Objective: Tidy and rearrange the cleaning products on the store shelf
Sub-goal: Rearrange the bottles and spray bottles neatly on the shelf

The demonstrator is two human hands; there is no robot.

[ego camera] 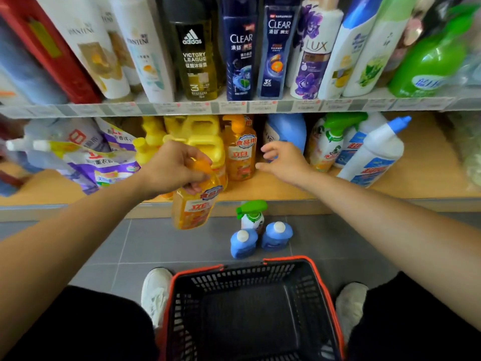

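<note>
The detergent bottle [195,208] is orange with red letters on its label, the basket [260,276] is black with a red rim, and the floor [161,243] has grey tiles.

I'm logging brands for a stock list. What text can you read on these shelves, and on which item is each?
"PANTENE": white bottle.
"adidas VICTORY LEAGUE": dark bottle.
"CLEAR": two navy bottles; the right one also "3X".
"LUX": purple-flowered bottle.
"立白", "食品用": orange bottle gripped by the left hand.
Price tags and smaller print: too blurred to read.
</note>
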